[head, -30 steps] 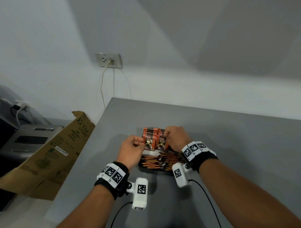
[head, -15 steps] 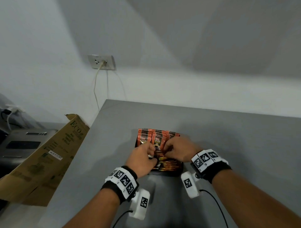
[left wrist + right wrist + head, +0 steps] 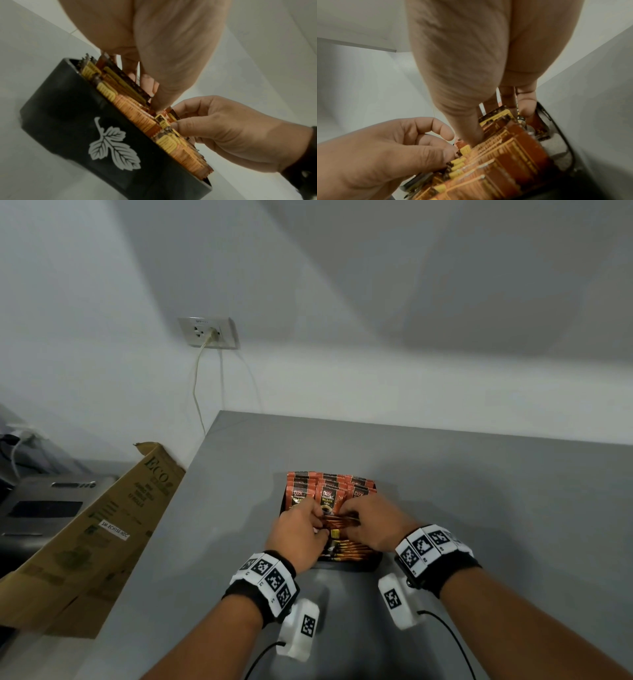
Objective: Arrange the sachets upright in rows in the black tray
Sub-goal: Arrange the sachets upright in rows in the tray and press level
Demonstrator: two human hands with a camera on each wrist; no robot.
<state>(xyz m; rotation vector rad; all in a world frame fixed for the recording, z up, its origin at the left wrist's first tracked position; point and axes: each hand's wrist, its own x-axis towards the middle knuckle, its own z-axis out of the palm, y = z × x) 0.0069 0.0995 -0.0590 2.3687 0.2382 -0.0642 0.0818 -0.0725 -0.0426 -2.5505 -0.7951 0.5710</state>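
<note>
- While both hands work over the black tray (image 3: 371, 564), the left hand (image 3: 295, 537) and right hand (image 3: 375, 525) each curl fingertips onto the ends of flat-lying sachets (image 3: 346, 550) in the near half; both look clamped on those packets, probably to tip them up.
- Upright coffee sachets (image 3: 329, 497) already stand in rows at the far half, labels facing the person.
- Tray sits on the grey table (image 3: 496, 508), near its left edge; open tabletop to the right and behind.
- Cardboard box (image 3: 102, 529) leans just off the left edge.
- Little slack inside the tray; packets crowd the walls.
</note>
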